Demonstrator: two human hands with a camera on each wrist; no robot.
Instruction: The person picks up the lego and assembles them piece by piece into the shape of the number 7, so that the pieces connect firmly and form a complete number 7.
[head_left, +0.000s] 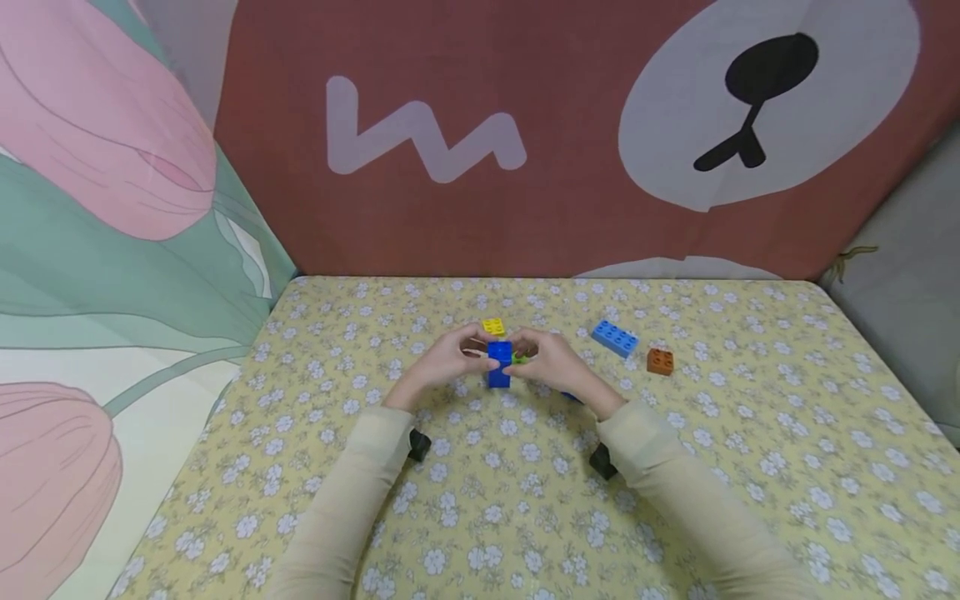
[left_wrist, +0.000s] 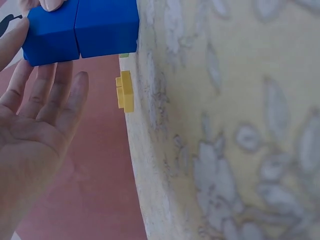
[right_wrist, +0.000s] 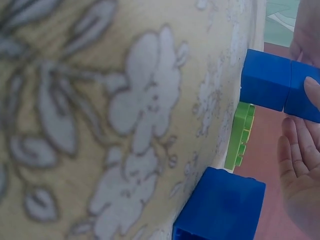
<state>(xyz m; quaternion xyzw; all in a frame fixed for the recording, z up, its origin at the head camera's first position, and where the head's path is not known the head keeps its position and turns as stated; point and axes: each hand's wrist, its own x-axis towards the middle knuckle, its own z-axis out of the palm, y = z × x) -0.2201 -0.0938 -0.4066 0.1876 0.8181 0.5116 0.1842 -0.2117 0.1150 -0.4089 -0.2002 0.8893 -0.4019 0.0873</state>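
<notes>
In the head view, two dark blue toy building bricks (head_left: 499, 375) stand one on top of the other above the cloth, between both hands. My left hand (head_left: 450, 354) pinches the upper brick from the left with its thumb and fingers. From the right, my right hand (head_left: 553, 360) holds the same upper brick, its thumb on the near face. A thin seam parts the upper brick (left_wrist: 50, 37) from the lower brick (left_wrist: 107, 27) in the left wrist view. Behind the stack lies a green brick (right_wrist: 239, 137), partly hidden by the right hand in the head view.
A yellow brick (head_left: 492, 326) lies beyond the hands. To the right are a light blue long brick (head_left: 615, 338) and an orange-brown brick (head_left: 661, 361). Another dark blue brick (right_wrist: 220, 205) lies by the right wrist. A printed fabric wall (head_left: 450, 225) borders the flowered cloth (head_left: 525, 500).
</notes>
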